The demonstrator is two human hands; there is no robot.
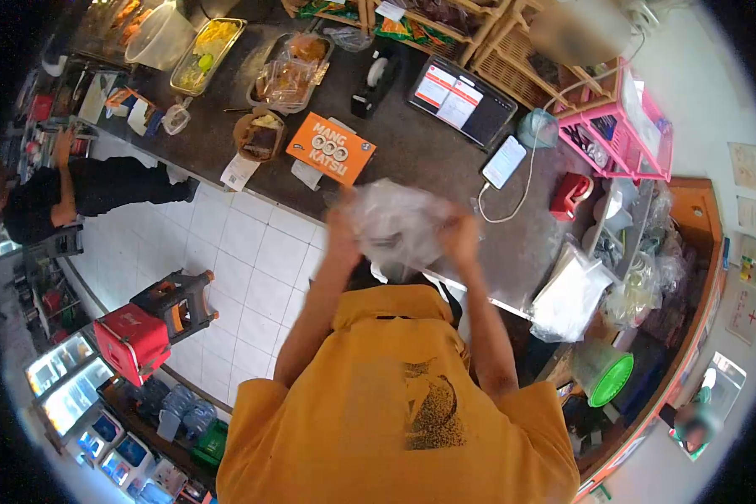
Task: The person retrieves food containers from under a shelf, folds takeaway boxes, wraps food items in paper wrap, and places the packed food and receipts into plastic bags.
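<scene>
Head view, plastic bag (pixel 399 220), between left fingers (pixel 346 208) and right fingers (pixel 456 230)

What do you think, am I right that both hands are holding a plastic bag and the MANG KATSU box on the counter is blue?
Almost! The MANG KATSU box on the counter is orange, not blue; the head view shows it. The left hand and right hand are holding a plastic bag.

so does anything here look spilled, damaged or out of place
Nothing looks spilled or damaged, though the plastic bag is blurred. The white cable looks untidy, trailing in a loose loop on the counter beside the phone.
</scene>
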